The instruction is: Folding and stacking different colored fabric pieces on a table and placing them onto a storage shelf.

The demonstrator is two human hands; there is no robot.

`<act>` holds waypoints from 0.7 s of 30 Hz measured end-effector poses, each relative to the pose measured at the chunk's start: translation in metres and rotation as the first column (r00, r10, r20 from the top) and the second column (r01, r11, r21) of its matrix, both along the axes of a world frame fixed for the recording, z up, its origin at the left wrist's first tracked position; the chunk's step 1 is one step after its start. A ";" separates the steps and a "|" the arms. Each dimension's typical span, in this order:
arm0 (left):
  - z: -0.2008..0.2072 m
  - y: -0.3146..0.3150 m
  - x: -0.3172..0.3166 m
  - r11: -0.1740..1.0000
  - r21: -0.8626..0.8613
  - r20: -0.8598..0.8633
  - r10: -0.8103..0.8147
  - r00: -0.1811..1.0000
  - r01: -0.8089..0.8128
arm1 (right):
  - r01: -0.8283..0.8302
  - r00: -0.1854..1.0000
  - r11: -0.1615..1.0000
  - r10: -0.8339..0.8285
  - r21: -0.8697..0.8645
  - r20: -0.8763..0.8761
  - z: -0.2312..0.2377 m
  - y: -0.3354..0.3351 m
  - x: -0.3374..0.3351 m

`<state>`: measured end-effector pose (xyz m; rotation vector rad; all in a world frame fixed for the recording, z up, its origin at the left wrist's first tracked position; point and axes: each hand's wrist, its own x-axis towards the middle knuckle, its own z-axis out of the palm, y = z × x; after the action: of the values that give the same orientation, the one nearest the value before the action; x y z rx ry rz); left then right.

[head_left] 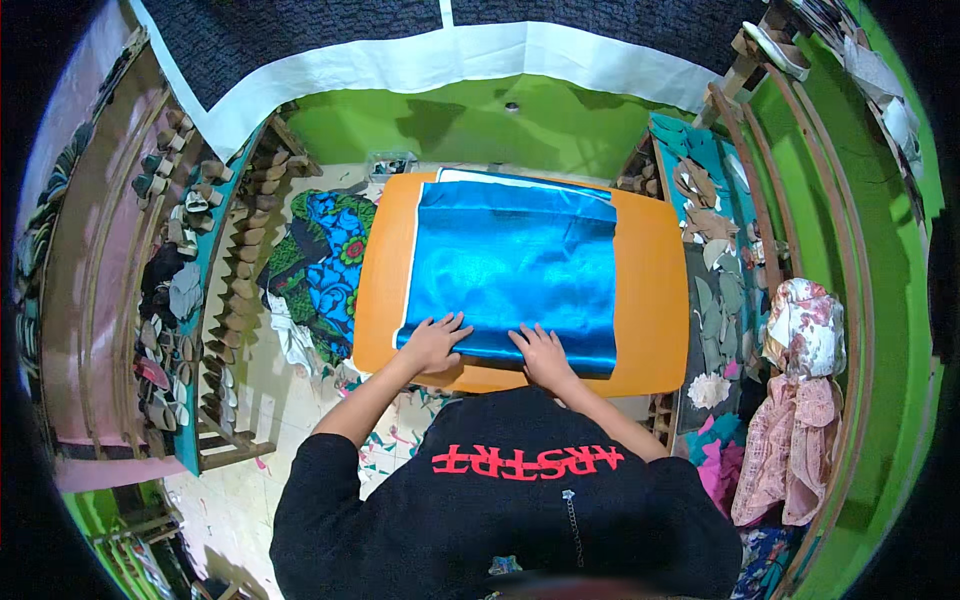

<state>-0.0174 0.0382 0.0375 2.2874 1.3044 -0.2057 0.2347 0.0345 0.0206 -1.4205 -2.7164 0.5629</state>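
Observation:
A shiny blue sheet of material [512,265] lies over most of an orange table [652,300] with rounded corners. White layers [500,180] show from under its far edge, and a thin pale border runs down its left side. My left hand [434,344] rests on the sheet's near left corner, fingers spread. Toward the middle of the near edge, my right hand [543,354] lies on the sheet with its fingers stretched out. Neither hand holds anything that I can see. The near edge looks slightly curled or folded between and beside the hands.
Patterned blue and green cloth [335,255] lies on the floor left of the table. Wooden racks with shoe forms [240,290] stand at the left. A right-hand shelf holds cut pieces [712,300] and pink bundles [785,450]. Scraps [385,445] litter the floor.

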 end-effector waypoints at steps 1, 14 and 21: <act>0.004 0.004 0.000 1.000 0.002 0.001 -0.004 1.000 0.004 | 0.000 1.000 1.000 0.000 0.015 -0.003 -0.004 0.002 0.000; 0.036 0.076 0.005 0.956 -0.256 0.312 -0.062 0.948 0.147 | -0.213 0.974 0.667 0.204 -0.714 -0.101 0.116 0.044 0.032; -0.019 0.088 0.010 0.925 -0.329 0.174 -0.139 0.975 0.191 | -0.185 0.976 0.666 0.212 -0.723 -0.054 0.127 0.081 0.032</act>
<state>-0.0077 0.1263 0.0184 2.0663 0.9177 -0.2920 0.2667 0.1150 0.1475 -1.1935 -2.8050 1.8191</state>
